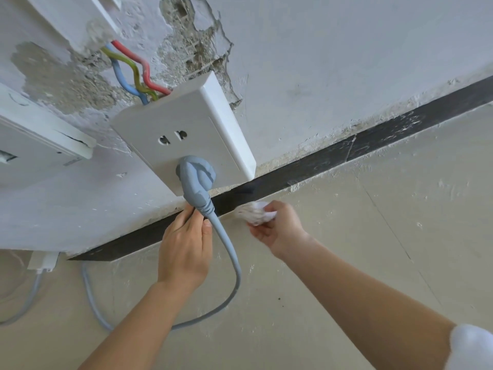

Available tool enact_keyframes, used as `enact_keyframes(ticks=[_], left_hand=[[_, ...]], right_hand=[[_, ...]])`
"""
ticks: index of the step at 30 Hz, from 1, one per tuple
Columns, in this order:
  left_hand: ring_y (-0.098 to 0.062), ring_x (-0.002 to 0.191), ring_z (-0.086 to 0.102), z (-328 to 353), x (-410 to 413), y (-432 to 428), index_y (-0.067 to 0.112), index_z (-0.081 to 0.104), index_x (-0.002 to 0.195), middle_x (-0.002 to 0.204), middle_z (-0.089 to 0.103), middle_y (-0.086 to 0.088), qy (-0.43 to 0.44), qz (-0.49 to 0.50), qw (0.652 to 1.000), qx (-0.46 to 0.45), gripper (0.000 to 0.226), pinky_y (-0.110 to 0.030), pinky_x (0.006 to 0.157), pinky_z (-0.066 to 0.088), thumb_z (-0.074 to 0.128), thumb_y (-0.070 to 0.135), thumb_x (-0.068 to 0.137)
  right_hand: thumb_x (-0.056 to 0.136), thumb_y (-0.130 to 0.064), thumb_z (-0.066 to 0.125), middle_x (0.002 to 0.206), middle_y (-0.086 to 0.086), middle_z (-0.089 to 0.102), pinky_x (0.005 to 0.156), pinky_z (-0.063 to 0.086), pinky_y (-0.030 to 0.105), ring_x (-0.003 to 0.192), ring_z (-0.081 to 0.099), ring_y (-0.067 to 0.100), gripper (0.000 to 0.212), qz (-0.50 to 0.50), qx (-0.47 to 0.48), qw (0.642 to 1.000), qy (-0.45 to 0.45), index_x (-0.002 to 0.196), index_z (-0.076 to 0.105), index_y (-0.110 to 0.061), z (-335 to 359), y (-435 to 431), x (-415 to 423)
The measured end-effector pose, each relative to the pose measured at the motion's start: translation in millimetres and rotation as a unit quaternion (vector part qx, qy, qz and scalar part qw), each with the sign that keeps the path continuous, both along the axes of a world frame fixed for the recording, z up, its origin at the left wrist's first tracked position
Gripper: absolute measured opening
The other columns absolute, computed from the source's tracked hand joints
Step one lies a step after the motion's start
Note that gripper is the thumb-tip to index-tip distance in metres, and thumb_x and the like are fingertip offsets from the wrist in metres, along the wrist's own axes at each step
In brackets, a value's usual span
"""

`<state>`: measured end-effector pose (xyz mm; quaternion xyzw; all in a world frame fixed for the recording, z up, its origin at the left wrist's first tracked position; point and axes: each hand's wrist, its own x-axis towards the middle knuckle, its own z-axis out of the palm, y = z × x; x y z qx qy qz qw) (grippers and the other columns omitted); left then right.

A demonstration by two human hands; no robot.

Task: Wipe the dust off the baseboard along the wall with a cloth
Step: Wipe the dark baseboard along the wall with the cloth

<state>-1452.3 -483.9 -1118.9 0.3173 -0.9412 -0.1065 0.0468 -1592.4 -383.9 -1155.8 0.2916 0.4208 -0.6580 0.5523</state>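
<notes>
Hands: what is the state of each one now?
Left hand: open, thumb touching the grey cable.
Right hand: grips the white cloth at the baseboard.

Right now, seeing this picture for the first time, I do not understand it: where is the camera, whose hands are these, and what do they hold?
There is no machine here. A person wears one camera on the head, which looks down at their own two hands. The right hand grips a white cloth against the black baseboard, where wall meets floor. The left hand rests at the grey cable just below its plug in the white socket; whether it grips the cable I cannot tell.
</notes>
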Motion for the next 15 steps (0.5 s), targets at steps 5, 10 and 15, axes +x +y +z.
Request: enact_keyframes(ticks=[5, 10, 15], left_hand=[[-0.026, 0.13, 0.045, 2, -1, 0, 0.007, 0.05, 0.138, 0.137, 0.053, -0.011, 0.006, -0.008, 1.0, -0.01, 0.046, -0.032, 0.102, 0.033, 0.034, 0.022, 0.096], [-0.022, 0.12, 0.048, 7, -3, 0, 0.007, 0.057, 0.128, 0.129, 0.059, -0.008, 0.005, 0.002, 1.0, 0.009, 0.05, -0.037, 0.095, 0.044, 0.027, 0.03, 0.095], [-0.024, 0.129, 0.047, 7, -3, 1, 0.01, 0.051, 0.137, 0.138, 0.053, -0.007, 0.001, -0.005, 1.0, 0.004, 0.048, -0.034, 0.102, 0.037, 0.034, 0.023, 0.095]], right_hand=[[0.092, -0.003, 0.041, 0.079, 0.017, 0.061, 0.047, 0.054, 0.024, 0.059, 0.059, 0.022, 0.017, -0.022, -0.002, 1.0, -0.001, 0.084, 0.055, 0.003, 21, -27, -18], [0.088, -0.004, 0.043, 0.08, 0.015, 0.061, 0.04, 0.046, 0.018, 0.053, 0.055, 0.018, 0.016, -0.151, 0.06, 0.986, 0.029, 0.087, 0.058, 0.003, 15, 0, -50], [0.082, -0.015, 0.044, 0.088, 0.015, 0.066, 0.047, 0.047, 0.02, 0.055, 0.057, 0.02, 0.032, -0.231, 0.083, 0.967, 0.071, 0.105, 0.061, -0.002, 5, 21, -62]])
